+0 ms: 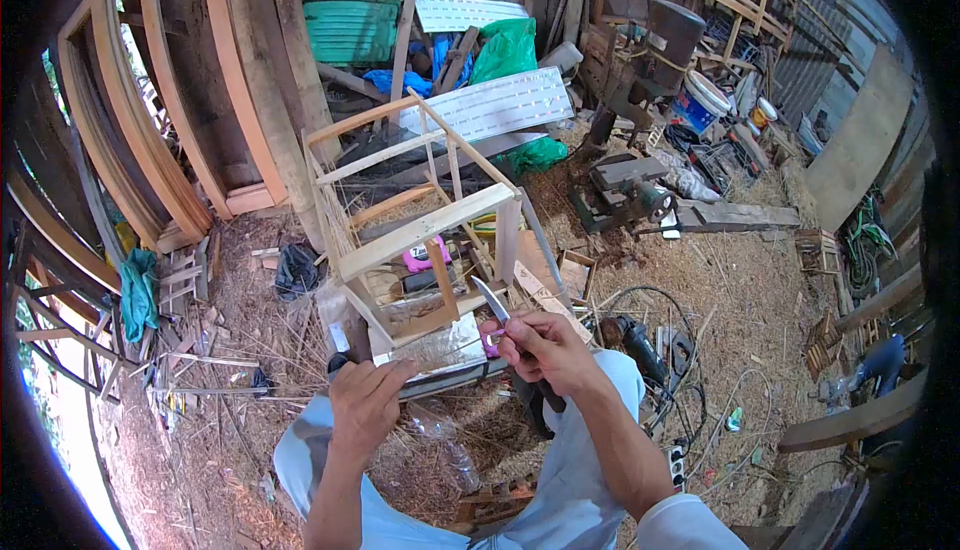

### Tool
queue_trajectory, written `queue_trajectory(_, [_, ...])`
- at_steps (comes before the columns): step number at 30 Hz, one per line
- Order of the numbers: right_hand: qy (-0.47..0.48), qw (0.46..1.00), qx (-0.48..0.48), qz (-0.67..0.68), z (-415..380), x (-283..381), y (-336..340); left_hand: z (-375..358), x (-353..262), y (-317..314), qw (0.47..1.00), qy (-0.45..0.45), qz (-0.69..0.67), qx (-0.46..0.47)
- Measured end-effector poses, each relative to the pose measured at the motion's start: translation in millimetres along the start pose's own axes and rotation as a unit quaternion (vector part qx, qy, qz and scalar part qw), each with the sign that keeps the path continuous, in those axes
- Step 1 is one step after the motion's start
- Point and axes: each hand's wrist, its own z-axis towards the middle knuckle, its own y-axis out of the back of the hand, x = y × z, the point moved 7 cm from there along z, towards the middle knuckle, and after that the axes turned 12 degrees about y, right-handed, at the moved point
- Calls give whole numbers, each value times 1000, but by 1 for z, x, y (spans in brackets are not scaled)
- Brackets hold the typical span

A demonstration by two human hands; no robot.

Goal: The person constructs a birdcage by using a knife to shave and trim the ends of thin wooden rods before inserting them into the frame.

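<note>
Just above our knees, between our two hands, the knife (492,302) stands with its blade tilted up and away from us, the edge turned toward the wooden frame (420,220), which likely keeps the tip clear of our fingers. Our right hand (540,348) is wrapped tight around the knife's handle, while the blade rises from its upper side. Our left hand (365,398) is curled around something dark, and we cannot tell what; it sits just beside the frame's near lower corner, well left of the blade. The frame stands tilted on the floor (760,280), amid straw and shavings. Farther right on the floor lie a power tool (635,342) and loose cables (700,390).
</note>
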Motion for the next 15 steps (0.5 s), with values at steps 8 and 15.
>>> queue_trajectory(8, [73, 974, -212, -38, -4, 4, 76, -9, 21, 15, 999, -14, 25, -29])
queue_trajectory(15, [-16, 993, -111, 28, -12, 2, 13, -1, 23, 7, 995, 57, -17, -77])
